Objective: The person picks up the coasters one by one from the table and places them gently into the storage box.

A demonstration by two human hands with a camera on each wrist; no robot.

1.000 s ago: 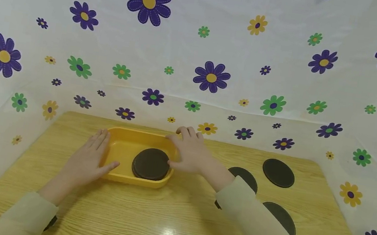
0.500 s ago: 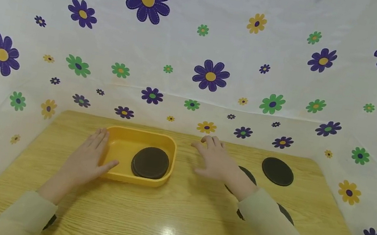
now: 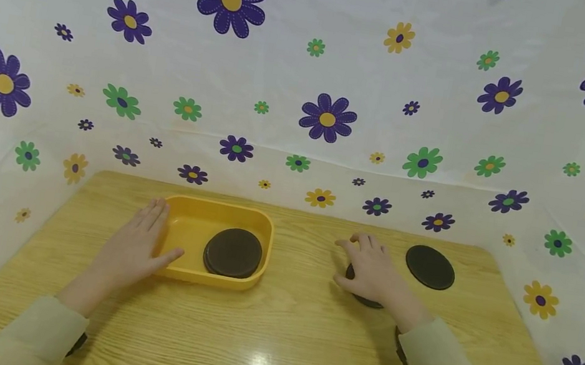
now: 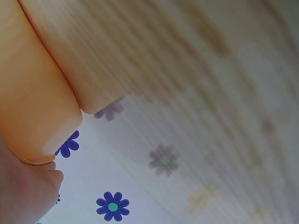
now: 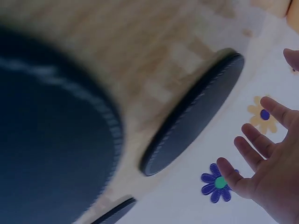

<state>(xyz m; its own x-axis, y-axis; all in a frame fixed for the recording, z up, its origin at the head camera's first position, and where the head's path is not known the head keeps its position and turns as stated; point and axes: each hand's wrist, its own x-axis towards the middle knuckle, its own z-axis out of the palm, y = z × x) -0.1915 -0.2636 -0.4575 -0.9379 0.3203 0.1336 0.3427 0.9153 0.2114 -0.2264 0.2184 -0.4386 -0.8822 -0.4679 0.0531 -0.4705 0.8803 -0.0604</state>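
My left hand (image 3: 134, 244) lies with straight fingers along the left wall of a yellow plastic tray (image 3: 210, 279); the left wrist view shows the tray (image 4: 37, 84) and part of that hand (image 4: 28, 193). Inside the tray, at its right end, sits a round black coaster (image 3: 233, 252). My right hand (image 3: 372, 273) hovers, fingers spread, over another black coaster (image 3: 351, 272) on the table and partly covers it. From the right wrist, this hand (image 5: 275, 172) holds nothing, and a coaster (image 5: 191, 116) with a stitched edge lies beneath it.
Farther right on the wooden table (image 3: 270, 330) lies one more black coaster (image 3: 430, 267). A large coaster (image 5: 51, 140) close to the right wrist camera is hidden behind the forearm in the head view. A flowered white cloth (image 3: 285, 80) hangs around the table's back and sides.
My right hand has left the tray's right end and moved right, over the coaster on the table. The left hand and the tray have stayed in place.
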